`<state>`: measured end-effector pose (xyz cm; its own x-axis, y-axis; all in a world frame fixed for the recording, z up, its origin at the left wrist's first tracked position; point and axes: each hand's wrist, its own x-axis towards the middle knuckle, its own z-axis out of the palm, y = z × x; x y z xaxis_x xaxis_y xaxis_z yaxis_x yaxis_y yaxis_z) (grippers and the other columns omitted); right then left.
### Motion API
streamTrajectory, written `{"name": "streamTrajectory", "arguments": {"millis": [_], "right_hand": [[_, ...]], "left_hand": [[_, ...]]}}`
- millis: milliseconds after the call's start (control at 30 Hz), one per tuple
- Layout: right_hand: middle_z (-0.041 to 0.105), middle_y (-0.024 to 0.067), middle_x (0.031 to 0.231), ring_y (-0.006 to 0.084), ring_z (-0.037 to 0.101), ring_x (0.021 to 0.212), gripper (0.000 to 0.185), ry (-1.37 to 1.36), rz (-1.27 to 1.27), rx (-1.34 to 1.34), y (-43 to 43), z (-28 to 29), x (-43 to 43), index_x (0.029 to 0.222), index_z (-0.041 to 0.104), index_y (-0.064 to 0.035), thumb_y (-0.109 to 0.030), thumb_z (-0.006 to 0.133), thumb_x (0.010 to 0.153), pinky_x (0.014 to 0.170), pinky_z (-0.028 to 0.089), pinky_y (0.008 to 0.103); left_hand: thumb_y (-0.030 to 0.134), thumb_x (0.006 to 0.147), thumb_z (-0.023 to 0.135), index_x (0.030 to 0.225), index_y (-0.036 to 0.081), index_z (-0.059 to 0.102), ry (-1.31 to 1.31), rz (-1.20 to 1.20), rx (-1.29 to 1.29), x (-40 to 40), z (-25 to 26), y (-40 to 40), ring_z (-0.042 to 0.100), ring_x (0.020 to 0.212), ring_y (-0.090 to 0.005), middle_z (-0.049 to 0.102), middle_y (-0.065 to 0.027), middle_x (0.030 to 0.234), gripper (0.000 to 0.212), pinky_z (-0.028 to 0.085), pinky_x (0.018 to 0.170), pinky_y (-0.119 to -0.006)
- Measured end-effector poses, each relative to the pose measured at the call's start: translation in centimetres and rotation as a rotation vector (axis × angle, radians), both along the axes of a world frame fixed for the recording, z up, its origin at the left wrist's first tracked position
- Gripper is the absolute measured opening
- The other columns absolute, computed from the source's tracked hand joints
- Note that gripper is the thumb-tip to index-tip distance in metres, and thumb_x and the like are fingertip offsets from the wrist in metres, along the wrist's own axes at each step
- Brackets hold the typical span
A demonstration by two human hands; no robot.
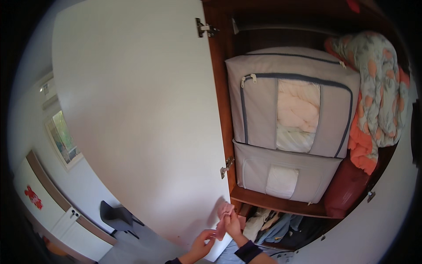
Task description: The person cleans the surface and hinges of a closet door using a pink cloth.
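Low in the view, my right hand [233,225] grips a crumpled pink cloth [226,210] in front of the wardrobe door's inner edge. My left hand [201,245] is just below and to the left. Its fingertips reach the lower end of the cloth, with the thumb apart from them; whether they pinch the fabric is unclear. The white wardrobe door [141,109] stands swung out behind both hands. Beside my right hand, the lower compartment holds bunched clothes [275,227], some pale and some blue.
Two grey fabric storage bags [257,112] are stacked on the wooden shelf [283,205]. A patterned quilt [379,89] and a dark red bundle [346,188] sit right of them. Another white door [372,227] borders the right. A dark chair [117,217] stands on the floor at left.
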<state>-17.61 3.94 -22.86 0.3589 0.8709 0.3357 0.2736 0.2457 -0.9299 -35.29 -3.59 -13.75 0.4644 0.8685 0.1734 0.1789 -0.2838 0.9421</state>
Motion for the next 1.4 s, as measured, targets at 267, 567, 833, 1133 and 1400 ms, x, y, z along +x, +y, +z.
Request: {"name": "streamTrajectory", "arguments": {"millis": [267, 567, 833, 1133, 1400], "right_hand": [[0.057, 0.0136, 0.093, 0.0295, 0.057, 0.086, 0.015, 0.345, 0.592, -0.009, -7.6, 16.6, -9.6, 0.1, 0.055, -0.0043, -0.002, 0.053, 0.085, 0.077, 0.047, 0.0386], [0.061, 0.0129, 0.1, 0.0339, 0.056, 0.094, 0.017, -0.244, 0.325, 0.8, -4.4, 22.1, -15.4, 0.094, 0.064, -0.0047, -0.002, 0.063, 0.077, 0.083, 0.045, 0.0406], [0.059, 0.0111, 0.09, 0.031, 0.054, 0.087, 0.01, -0.157, 0.277, 0.851, 0.8, 30.7, -13.7, 0.081, 0.06, -0.0035, 0.0, 0.051, 0.077, 0.083, 0.044, 0.0363], [0.046, 0.0119, 0.108, 0.0223, 0.044, 0.101, 0.032, 0.146, -0.111, 0.534, 0.7, 18.4, -14.5, 0.118, 0.041, 0.0007, 0.001, 0.041, 0.086, 0.097, 0.037, 0.0352], [0.045, 0.0142, 0.109, 0.0284, 0.045, 0.103, 0.029, -0.085, 0.018, 0.579, -1.9, 21.1, -15.0, 0.112, 0.046, -0.0019, 0.001, 0.049, 0.083, 0.098, 0.036, 0.0369]], "left_hand": [[0.012, 0.087, 0.057, 0.141, -0.002, 0.037, 0.133, 0.757, 1.078, -7.4, 9.4, -3.9, 0.045, 0.122, -0.0406, 0.045, -0.0251, 0.137, 0.058, 0.036, 0.104, -0.05], [0.031, 0.097, 0.045, 0.146, -0.008, 0.023, -0.313, 0.537, 0.458, -7.8, 6.4, 0.6, 0.039, 0.132, -0.0398, 0.037, -0.0271, 0.145, 0.066, 0.031, 0.11, -0.047], [0.033, 0.091, 0.05, 0.147, -0.011, 0.018, -0.066, 0.41, 0.556, -10.8, 8.2, -0.2, 0.034, 0.132, -0.0468, 0.029, -0.0322, 0.146, 0.077, 0.024, 0.112, -0.049], [0.031, 0.09, 0.051, 0.147, -0.014, 0.015, -0.076, 0.284, 0.542, -11.5, 7.6, 0.4, 0.025, 0.138, -0.0486, 0.022, -0.0352, 0.15, 0.081, 0.016, 0.115, -0.051], [0.03, 0.091, 0.051, 0.148, -0.012, 0.014, -0.121, 0.476, 0.795, -11.3, 7.9, -0.6, 0.025, 0.136, -0.0527, 0.022, -0.033, 0.152, 0.08, 0.017, 0.113, -0.058]]}}
